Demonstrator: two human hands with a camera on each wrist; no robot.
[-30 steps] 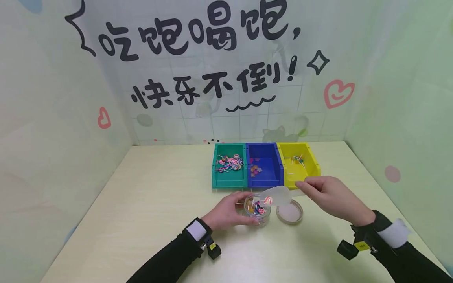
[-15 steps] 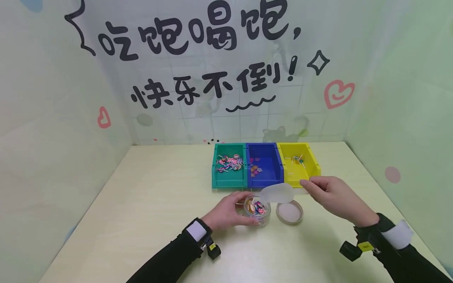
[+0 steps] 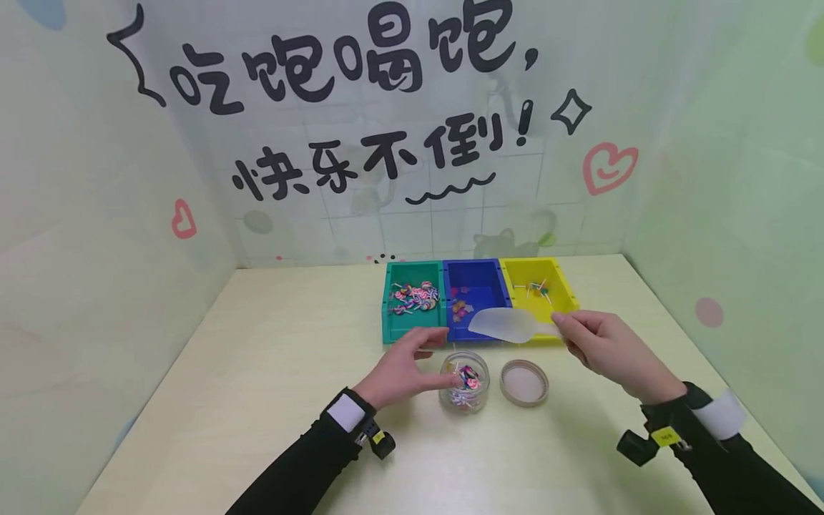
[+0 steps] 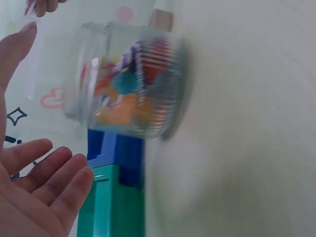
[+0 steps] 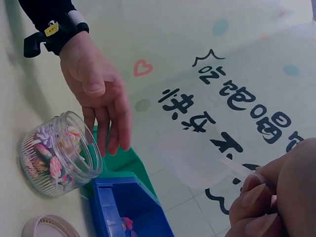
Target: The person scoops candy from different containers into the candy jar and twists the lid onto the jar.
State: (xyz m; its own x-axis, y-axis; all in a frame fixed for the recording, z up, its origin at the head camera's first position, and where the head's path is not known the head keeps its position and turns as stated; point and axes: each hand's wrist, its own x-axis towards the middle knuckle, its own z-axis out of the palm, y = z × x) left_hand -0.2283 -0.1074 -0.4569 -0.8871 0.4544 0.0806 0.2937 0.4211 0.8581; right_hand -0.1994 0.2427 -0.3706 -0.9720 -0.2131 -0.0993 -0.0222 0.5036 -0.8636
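In my right hand (image 3: 621, 354) I pinch the thin handle of a translucent white spatula (image 3: 502, 325), its broad flat blade held above the front of the blue bin. No piece shows on the blade. My left hand (image 3: 405, 368), fingers spread and relaxed, is just left of a clear glass jar (image 3: 465, 402). The left wrist view shows a gap between that hand and the jar. Open at the top, the upright jar has small colourful candy-like pieces inside (image 5: 52, 160). A round pale lid (image 3: 524, 383) lies on the table right of the jar.
Behind the jar three joined bins stand in a row. The green bin (image 3: 412, 332) contains many lollipop-shaped pieces, the blue bin (image 3: 492, 290) a few small coloured pieces, and the yellow bin (image 3: 523, 273) a few stick pieces. Printed cloth walls enclose the table (image 3: 290, 336).
The swirl piece on the spatula left the blade by half a second ago. Since then the spatula has risen away from the jar, and my left hand has let go of it.
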